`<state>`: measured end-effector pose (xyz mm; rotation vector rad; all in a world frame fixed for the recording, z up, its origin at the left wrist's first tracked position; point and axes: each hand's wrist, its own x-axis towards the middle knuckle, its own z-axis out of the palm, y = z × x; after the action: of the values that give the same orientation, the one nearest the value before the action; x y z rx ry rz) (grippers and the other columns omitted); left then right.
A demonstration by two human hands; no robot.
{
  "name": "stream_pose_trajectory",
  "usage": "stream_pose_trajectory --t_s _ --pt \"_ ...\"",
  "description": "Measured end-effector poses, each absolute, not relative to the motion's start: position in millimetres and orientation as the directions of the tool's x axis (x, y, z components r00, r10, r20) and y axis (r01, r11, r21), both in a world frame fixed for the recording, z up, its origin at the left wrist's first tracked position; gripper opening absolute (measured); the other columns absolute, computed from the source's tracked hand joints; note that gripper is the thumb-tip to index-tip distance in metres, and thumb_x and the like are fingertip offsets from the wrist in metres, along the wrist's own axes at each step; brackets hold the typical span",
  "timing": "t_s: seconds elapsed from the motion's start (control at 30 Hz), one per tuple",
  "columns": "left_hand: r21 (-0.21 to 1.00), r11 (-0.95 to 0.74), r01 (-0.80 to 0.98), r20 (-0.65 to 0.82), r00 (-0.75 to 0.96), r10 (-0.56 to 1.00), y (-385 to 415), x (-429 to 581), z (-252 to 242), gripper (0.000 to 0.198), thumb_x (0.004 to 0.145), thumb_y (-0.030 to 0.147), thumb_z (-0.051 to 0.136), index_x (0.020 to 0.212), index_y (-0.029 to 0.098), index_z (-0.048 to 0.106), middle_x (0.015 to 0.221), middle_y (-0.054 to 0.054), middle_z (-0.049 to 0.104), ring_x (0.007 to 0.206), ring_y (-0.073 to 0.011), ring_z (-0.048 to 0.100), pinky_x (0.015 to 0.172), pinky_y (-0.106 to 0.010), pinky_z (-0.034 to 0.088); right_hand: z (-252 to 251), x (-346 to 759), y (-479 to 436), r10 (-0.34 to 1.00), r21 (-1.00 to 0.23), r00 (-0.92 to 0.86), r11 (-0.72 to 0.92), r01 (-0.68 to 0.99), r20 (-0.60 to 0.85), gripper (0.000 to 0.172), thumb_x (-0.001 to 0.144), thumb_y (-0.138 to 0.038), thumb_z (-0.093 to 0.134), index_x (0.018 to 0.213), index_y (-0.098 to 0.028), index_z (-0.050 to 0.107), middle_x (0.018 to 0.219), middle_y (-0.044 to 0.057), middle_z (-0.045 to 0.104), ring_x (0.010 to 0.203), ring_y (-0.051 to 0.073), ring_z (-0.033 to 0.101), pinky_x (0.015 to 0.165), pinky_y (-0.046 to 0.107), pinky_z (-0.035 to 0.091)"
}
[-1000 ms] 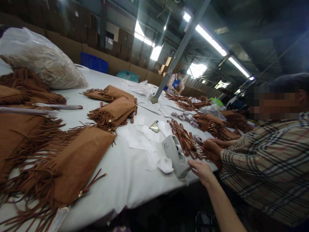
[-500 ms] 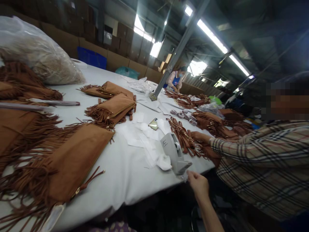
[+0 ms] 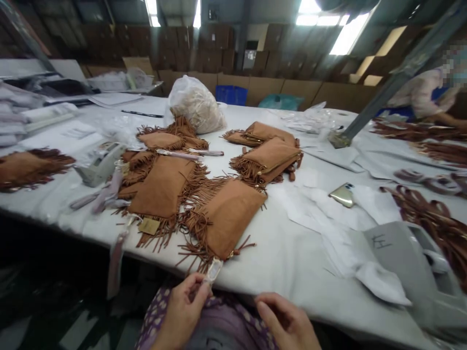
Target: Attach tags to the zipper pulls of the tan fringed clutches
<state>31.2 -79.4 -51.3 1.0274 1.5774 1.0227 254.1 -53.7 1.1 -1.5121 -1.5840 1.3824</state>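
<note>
My left hand [image 3: 184, 304] is closed in a pinch on the lower end of a small white-wrapped strip [image 3: 215, 269], at the table's front edge. Just beyond it lies a brown fringed bag [image 3: 233, 214], its zipper end close to the strip. My right hand [image 3: 286, 318] is held low in front of the edge, fingers curled and thumb near the fingertips. Whatever sits between those fingertips is too small to make out. To the right stands a grey tape dispenser [image 3: 397, 262] with a mark written on its side.
More fringed bags [image 3: 162, 187] lie at centre-left, and stacked ones [image 3: 272, 158] lie farther back. A second tape dispenser [image 3: 100, 165] stands left. White paper sheets [image 3: 328, 228], a phone [image 3: 343, 195] and brown straps [image 3: 426, 218] lie right. A post [image 3: 390, 82] rises behind; a co-worker [image 3: 419, 95] is at far right.
My view has swung left. My right hand has left the front of the grey tape dispenser and come in front of my body. My left hand now shows, pinching the white-wrapped strip.
</note>
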Motion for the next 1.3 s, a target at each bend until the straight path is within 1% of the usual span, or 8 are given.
stream_pose_trajectory --t_s 0.1,0.2,0.6,0.77,0.9,1.1,1.23,1.3 --pt "0.949 0.226 0.220 -0.190 -0.176 0.966 -82 31 -49 0.027 0.088 0.041 0.051 0.086 0.018 0.064 0.070 -0.003 0.066 0.066 -0.0156 0.059 0.055 -0.020 0.040 4 197 -43 0.897 -0.954 -0.397 -0.082 0.287 -0.196 0.032 0.084 -0.045 0.055 0.081 -0.017 0.070 0.074 0.003 0.068 0.071 0.017 0.059 0.066 0.023 0.047" --pt "0.939 0.165 0.300 -0.121 -0.161 0.980 -83 30 -50 0.025 0.089 0.037 0.048 0.086 0.019 0.064 0.071 -0.002 0.067 0.066 -0.0161 0.060 0.057 -0.021 0.040 -10 169 -32 0.877 -0.958 -0.439 -0.078 0.275 -0.197 0.032 0.084 -0.041 0.054 0.073 -0.014 0.068 0.066 0.002 0.064 0.063 0.014 0.055 0.059 0.022 0.043" --pt "0.854 -0.062 0.516 0.122 -0.083 0.989 -88 29 -62 0.020 0.091 0.020 0.042 0.091 0.023 0.061 0.082 -0.001 0.070 0.075 -0.0160 0.067 0.065 -0.021 0.047 -32 156 -24 0.902 -0.832 -0.237 -0.195 0.520 -0.360 0.033 0.073 -0.035 0.058 0.049 -0.013 0.059 0.048 -0.001 0.052 0.050 0.010 0.045 0.047 0.021 0.031" --pt "0.817 -0.098 0.568 0.171 -0.077 0.982 -89 31 -72 0.021 0.092 0.019 0.040 0.095 0.022 0.061 0.085 -0.004 0.071 0.080 -0.0177 0.069 0.068 -0.023 0.050 -40 157 -28 0.880 -0.828 -0.196 -0.301 0.473 -0.432 0.038 0.073 -0.044 0.058 0.053 -0.013 0.062 0.044 -0.001 0.051 0.043 0.010 0.043 0.044 0.021 0.031" --pt "0.793 -0.139 0.593 0.226 -0.075 0.971 -88 32 -75 0.024 0.092 0.019 0.040 0.102 0.021 0.062 0.095 -0.008 0.072 0.083 -0.0201 0.069 0.070 -0.026 0.052 -42 154 -34 0.893 -0.870 -0.120 -0.380 0.313 -0.433 0.035 0.069 -0.047 0.063 0.064 -0.012 0.067 0.052 0.001 0.060 0.045 0.011 0.049 0.045 0.022 0.036" --pt "0.890 0.010 0.455 0.070 -0.157 0.985 -85 32 -61 0.021 0.090 0.029 0.048 0.098 0.022 0.067 0.093 -0.009 0.073 0.085 -0.0227 0.068 0.074 -0.026 0.050 -37 155 -33 0.900 -0.888 -0.044 -0.419 0.191 -0.434 0.045 0.064 -0.041 0.072 0.096 -0.016 0.054 0.043 -0.009 0.051 0.039 0.011 0.046 0.041 0.021 0.035" --pt "0.963 0.152 0.223 -0.096 -0.243 0.965 -87 39 -53 0.027 0.090 0.042 0.047 0.091 0.019 0.062 0.076 -0.006 0.071 0.064 -0.0188 0.064 0.059 -0.025 0.047 -40 152 -33 0.856 -0.882 -0.221 -0.435 0.180 -0.467 0.036 0.072 -0.050 0.061 0.066 -0.016 0.052 0.045 -0.006 0.047 0.039 0.008 0.041 0.040 0.020 0.029" --pt "0.972 0.177 0.155 -0.122 -0.315 0.941 -89 41 -53 0.031 0.087 0.044 0.051 0.102 0.018 0.058 0.072 -0.005 0.070 0.062 -0.0184 0.063 0.059 -0.024 0.047 -42 149 -34 0.874 -0.894 -0.213 -0.395 0.213 -0.437 0.039 0.074 -0.052 0.059 0.058 -0.018 0.047 0.045 -0.006 0.044 0.040 0.007 0.038 0.041 0.020 0.027"
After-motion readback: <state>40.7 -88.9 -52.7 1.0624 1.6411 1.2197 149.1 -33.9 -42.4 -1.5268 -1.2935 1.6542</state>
